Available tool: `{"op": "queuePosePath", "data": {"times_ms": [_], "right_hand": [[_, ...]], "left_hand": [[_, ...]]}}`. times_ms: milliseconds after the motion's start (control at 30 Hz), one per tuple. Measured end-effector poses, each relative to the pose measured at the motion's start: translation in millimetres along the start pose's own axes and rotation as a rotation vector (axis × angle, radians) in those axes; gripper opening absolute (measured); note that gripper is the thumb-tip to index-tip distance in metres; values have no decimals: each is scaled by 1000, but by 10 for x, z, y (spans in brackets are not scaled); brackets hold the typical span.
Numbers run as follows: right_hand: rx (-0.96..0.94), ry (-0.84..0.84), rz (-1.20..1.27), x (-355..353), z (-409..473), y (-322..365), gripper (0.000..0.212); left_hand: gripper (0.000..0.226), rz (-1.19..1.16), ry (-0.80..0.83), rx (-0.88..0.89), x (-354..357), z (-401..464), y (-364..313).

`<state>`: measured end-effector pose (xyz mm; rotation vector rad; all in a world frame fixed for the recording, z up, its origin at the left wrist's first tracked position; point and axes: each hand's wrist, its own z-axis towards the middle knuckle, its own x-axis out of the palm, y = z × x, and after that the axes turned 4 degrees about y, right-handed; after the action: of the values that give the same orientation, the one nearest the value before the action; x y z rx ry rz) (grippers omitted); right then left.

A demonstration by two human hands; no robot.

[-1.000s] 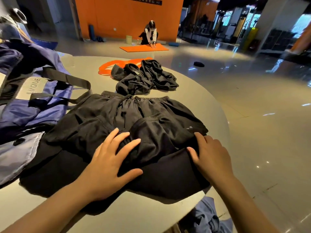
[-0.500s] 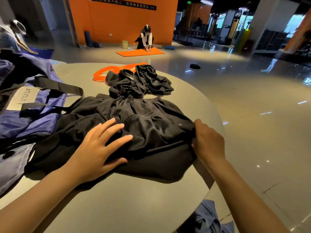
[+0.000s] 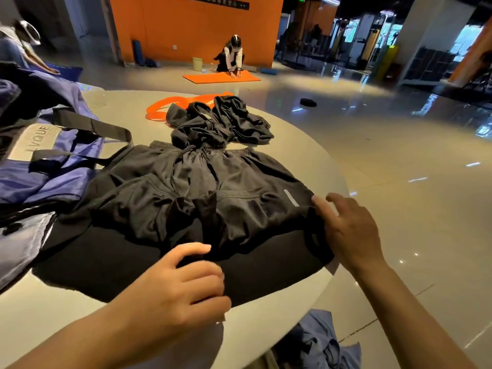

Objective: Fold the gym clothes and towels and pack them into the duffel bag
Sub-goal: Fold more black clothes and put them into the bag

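Black shorts lie spread on the round table, waistband away from me, on top of a flat black cloth. My left hand is at the shorts' near hem, its fingers curled and pinching the black fabric. Over the shorts' right edge, my right hand rests with its fingers spread and relaxed. The blue duffel bag with dark straps lies at the left, touching the shorts. A second black garment lies crumpled behind the shorts.
An orange band lies at the table's far side. Blue cloth hangs below the table's near edge. A person kneels on an orange mat on the glossy floor beyond, and a small dark object lies there.
My left hand has pulled back from the middle of the shorts to the near hem and curled. My right hand has let go of the right edge and opened. The shorts lie flatter.
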<state>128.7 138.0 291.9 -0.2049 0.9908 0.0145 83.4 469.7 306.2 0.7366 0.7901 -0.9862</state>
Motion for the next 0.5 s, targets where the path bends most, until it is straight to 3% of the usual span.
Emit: {"op": "queuePosePath", "data": {"times_ms": [100,200,267,400,500], "right_hand": [[-4,38,19,61,61,-57,26],[297,66,313,32,51,-106,12],[482,132,497,54,27,-143,20],[558,308,586,45,-17,-214,25],[506,182,464,-107,29,-137,23]], "left_hand": [[35,-177,-16,-305,-54,-34,105],[66,-446,19,-702,-24,-194,231],[76,-507,58,-769,44,-306,256],[76,-510,41,-823,-11,-251,252],[72,-399,-64,-860,-92,-79,238]]}}
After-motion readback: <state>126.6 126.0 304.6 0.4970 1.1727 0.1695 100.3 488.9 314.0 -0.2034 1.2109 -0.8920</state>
